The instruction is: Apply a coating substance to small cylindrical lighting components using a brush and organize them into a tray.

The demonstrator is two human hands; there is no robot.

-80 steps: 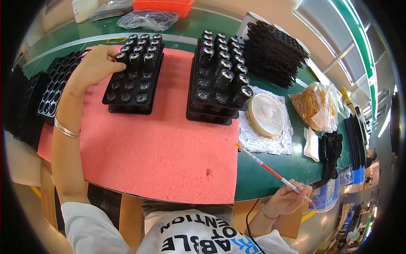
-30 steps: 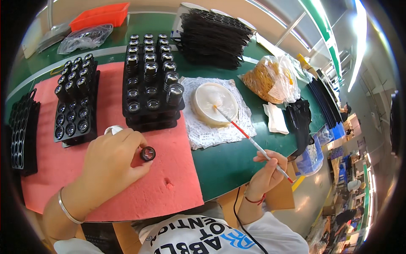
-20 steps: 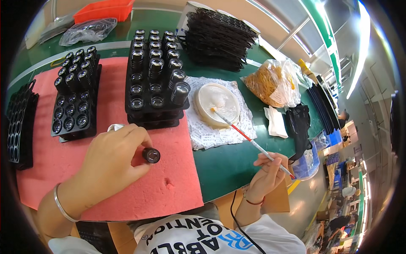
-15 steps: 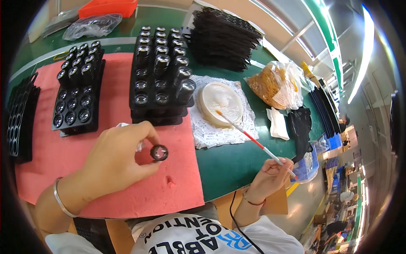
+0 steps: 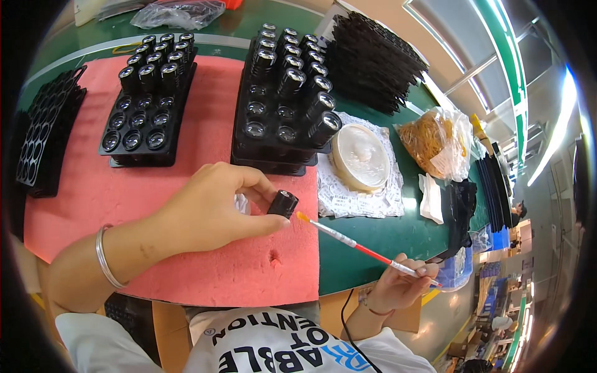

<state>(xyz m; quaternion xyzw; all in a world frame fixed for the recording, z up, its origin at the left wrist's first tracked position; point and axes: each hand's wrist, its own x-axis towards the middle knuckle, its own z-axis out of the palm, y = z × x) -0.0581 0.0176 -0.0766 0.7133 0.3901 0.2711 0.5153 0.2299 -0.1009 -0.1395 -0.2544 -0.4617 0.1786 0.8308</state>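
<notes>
My left hand [image 5: 217, 202] pinches a short black cylinder [image 5: 283, 204] between thumb and fingers, above the pink foam mat [image 5: 214, 273]. The cylinder is tilted. A bit of white material shows under the curled fingers. My right hand [image 5: 404, 285] grips a thin paintbrush [image 5: 356, 246] with a red and white handle. Its orange-tipped bristles point at the cylinder, a small distance away. Beyond the left hand stands a black tray [image 5: 267, 160] with several shiny-topped cylinders, some of them upright and raised. A round whitish tub [image 5: 360, 156] of clear, glossy material sits on printed paper [image 5: 339, 206].
Another black tray [image 5: 140, 160] of cylinders stands on the mat's left half, with stacked trays [image 5: 46, 143] at its left edge. Piled black trays [image 5: 373, 62], a bag of orange-brown pieces [image 5: 438, 140], white tissue [image 5: 430, 199] and black cloth [image 5: 460, 214] line the right side.
The brush has moved from over the tub to beside the cylinder. The cylinder has turned from end-on to side-on. The view has shifted, so the trays appear further right.
</notes>
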